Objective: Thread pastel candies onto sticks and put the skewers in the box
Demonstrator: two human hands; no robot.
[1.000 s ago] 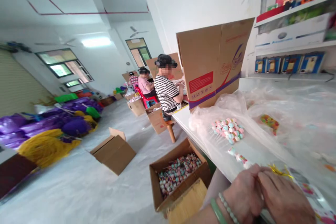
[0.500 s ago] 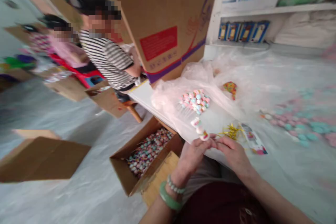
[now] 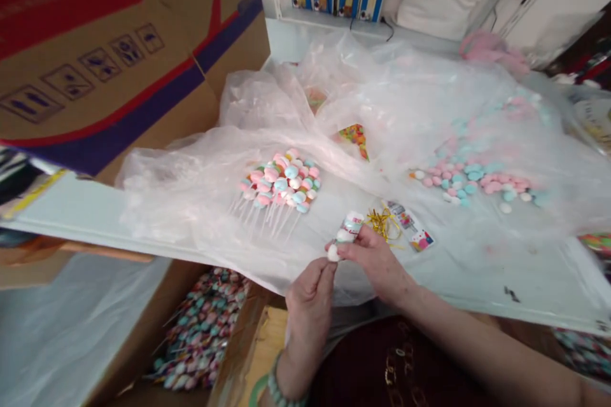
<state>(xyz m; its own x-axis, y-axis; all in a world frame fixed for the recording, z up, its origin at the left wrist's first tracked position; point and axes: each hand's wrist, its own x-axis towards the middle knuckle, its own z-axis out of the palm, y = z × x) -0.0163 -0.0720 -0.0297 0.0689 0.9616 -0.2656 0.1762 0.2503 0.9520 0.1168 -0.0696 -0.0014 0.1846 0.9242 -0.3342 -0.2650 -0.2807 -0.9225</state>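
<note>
"Across the whole breadth of view, what has changed within the last second?"

"The view has swung from the room to the table (image 3: 90,213), largely covered by a crumpled plastic sheet (image 3: 200,156). The printed cardboard panel (image 3: 233,54) bounds it at upper left. Below the near edge, the carton (image 3: 236,331) of small stick sweets remains at left."

"And on the sheet, in descending size?"

"The loose pieces (image 3: 470,178), pink, blue and white, lie to the right, partly veiled by plastic; the bunch of sweets (image 3: 286,184) lies left of centre, its sticks pointing toward the wearer. Both appear undisturbed."

"How do the hands stand?"

"The right hand (image 3: 351,243) has risen from beside the left hand (image 3: 329,265) and is now pinched on the stack of sweets. The left sits just below, its fingertips together; whether a stick lies between them cannot be told."

"What of the smallest items?"

"The printed card (image 3: 411,226) and gold ties (image 3: 383,224) lie untouched just beyond the right hand. The stack, wrapped at its upper end, is held above the table's near edge. The altered grip suggests that handling now centres on the sweets themselves."
</note>
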